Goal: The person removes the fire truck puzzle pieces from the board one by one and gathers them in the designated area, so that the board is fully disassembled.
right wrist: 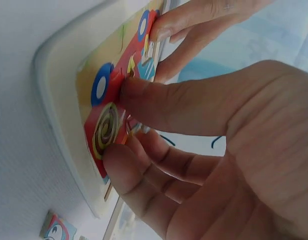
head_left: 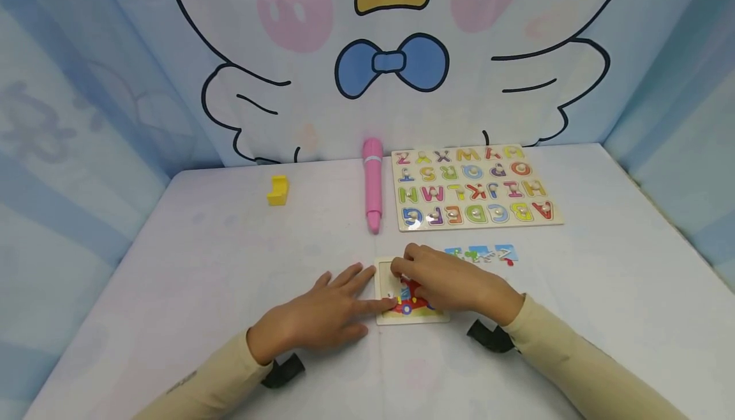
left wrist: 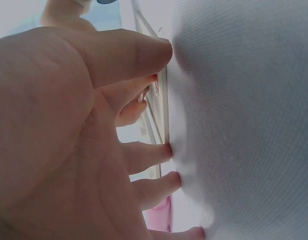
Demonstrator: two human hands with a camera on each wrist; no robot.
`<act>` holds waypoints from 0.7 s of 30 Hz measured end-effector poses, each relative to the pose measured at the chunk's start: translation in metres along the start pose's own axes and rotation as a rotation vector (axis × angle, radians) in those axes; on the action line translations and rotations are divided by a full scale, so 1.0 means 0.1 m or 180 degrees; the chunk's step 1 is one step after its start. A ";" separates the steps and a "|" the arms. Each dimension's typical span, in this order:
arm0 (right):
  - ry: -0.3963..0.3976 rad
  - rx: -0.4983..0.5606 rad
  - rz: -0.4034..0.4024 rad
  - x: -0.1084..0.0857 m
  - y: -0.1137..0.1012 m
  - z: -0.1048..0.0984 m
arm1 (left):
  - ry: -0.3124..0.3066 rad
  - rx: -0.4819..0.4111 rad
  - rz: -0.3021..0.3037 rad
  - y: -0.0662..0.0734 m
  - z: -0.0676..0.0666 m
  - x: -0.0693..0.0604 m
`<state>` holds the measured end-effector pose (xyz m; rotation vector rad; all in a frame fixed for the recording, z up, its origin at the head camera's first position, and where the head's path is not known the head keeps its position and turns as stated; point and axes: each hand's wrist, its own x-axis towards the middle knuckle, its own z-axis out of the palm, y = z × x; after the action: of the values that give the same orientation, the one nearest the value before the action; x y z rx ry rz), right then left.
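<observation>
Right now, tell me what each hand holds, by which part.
Left hand: nothing held. Right hand: fingers touch the red car picture; whether they pinch it can't be told.

In the head view, the right hand (head_left: 450, 283) hides from us the upper right of the puzzle board (head_left: 413, 320), and we find the marks on the loose pieces (head_left: 505, 253) too small to make out. The right wrist view leaves part of the puzzle piece (right wrist: 105, 130) covered by fingers. In the left wrist view, we see the pink pen (left wrist: 161, 215) only as a blurred patch, partly behind the left hand (left wrist: 79, 130). The head view's bottom edge cuts off the desk (head_left: 115, 343), left sleeve (head_left: 207, 378) and right sleeve (head_left: 580, 362).
</observation>
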<state>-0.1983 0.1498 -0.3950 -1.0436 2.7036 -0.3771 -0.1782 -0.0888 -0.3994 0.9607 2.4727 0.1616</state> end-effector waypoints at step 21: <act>0.0069 0.0507 -0.0209 -0.02 0.00 -0.11 | 0.0017 -0.0010 0.0026 -0.01 0.00 0.00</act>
<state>-0.2001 0.1522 -0.3844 -1.0902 2.6120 -0.6077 -0.1786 -0.0900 -0.3998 0.9702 2.4731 0.1707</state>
